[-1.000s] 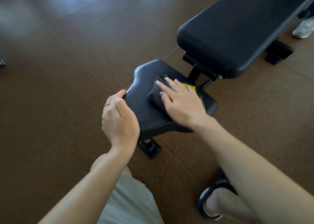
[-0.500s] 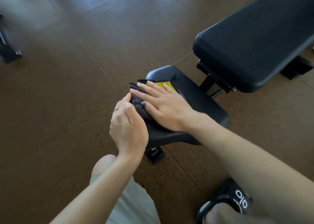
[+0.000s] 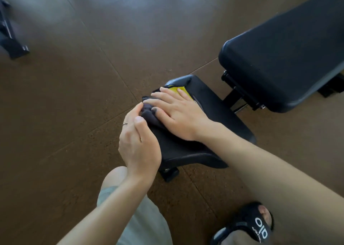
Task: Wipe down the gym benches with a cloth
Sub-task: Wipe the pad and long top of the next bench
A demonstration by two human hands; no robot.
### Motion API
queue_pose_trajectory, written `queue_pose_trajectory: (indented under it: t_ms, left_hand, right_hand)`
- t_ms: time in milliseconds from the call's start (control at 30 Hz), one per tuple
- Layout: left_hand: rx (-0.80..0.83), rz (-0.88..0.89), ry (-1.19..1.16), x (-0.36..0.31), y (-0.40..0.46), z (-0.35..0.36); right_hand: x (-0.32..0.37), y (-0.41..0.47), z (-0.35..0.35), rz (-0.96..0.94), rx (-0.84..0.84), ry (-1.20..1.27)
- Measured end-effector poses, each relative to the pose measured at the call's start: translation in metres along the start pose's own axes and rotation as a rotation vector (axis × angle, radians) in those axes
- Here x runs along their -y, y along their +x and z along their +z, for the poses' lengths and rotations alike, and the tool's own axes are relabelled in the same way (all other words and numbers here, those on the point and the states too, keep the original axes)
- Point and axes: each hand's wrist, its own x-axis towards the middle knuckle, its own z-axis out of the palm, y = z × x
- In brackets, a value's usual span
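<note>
My right hand [image 3: 178, 114] lies flat, fingers spread, pressing the dark cloth [image 3: 149, 112] onto the seat pad [image 3: 214, 110] of the gym bench; no closed grip there, just an open palm bearing down. The cloth sits at the pad's far left corner, bunched, its folds spilling just over the left edge; a yellow patch [image 3: 179, 90] shows beside my fingertips. My left hand [image 3: 138, 144] curls at that same left edge, thumb and fingers pinching a fold of the cloth, its heel against the pad's side. The near edge of the pad curves down towards a black foot [image 3: 170, 174] on the floor. To the right, the pad surface is bare and free up to its right edge. Beyond a gap with the metal hinge frame [image 3: 240, 99] stands the longer back pad [image 3: 284, 58], raised, uncovered. Brown tiled floor [image 3: 74, 105] lies open to the left and ahead. Count: one cloth, two pads, two hands, one black slide sandal [image 3: 249, 226] at lower right, one dark equipment base [image 3: 11, 40] at far left, blurred.
</note>
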Motion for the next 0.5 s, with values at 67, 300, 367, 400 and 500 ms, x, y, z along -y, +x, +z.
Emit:
queue_pose_trajectory:
  t_ms: [67, 300, 367, 400, 500]
  left_hand:
    - [0.010, -0.011, -0.005, -0.002, 0.000, 0.000]
    - [0.005, -0.003, -0.007, -0.001, 0.000, -0.001]
    - [0.011, -0.011, 0.007, -0.001, 0.000, 0.000]
    - [0.014, -0.014, 0.015, -0.002, 0.000, 0.000]
    - [0.022, -0.012, 0.028, -0.002, 0.000, -0.002]
  right_hand:
    - [-0.016, 0.031, -0.004, 0.036, 0.002, -0.023]
    - [-0.078, 0.076, -0.021, 0.447, -0.049, 0.001]
    - [-0.076, 0.065, -0.018, 0.487, -0.091, 0.042]
    - [-0.073, 0.055, -0.015, 0.518, -0.105, 0.046]
    - [-0.068, 0.005, -0.008, 0.655, -0.117, 0.039]
